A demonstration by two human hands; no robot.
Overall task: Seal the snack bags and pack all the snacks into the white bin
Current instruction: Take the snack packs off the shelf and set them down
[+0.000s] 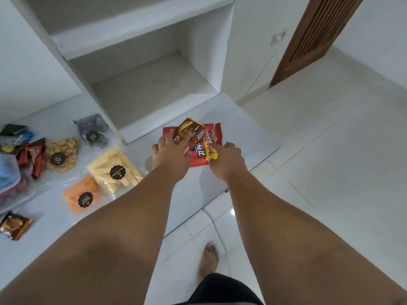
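My left hand (pixel 170 155) grips a brown chocolate snack box (pixel 191 131), its thumb across the box front. My right hand (pixel 226 160) pinches a yellow-and-red snack bar wrapper (pixel 210 144). Both lie over a flat red snack packet (pixel 198 154) on the white countertop (pixel 242 137). To the left lie clear bags of pale yellow sticks (pixel 114 170), orange crisps (pixel 82 195), peanuts (pixel 62 154) and dark snacks (pixel 93 133). A translucent white bin (pixel 8 179) shows at the left edge.
Small red and brown wrapped bars (pixel 33 158) and blue packets (pixel 18 135) sit by the bin. A brown sachet (pixel 14 225) lies at the front left. An open white shelf niche (pixel 152 84) is behind. My bare foot (pixel 208 260) stands on the tiled floor.
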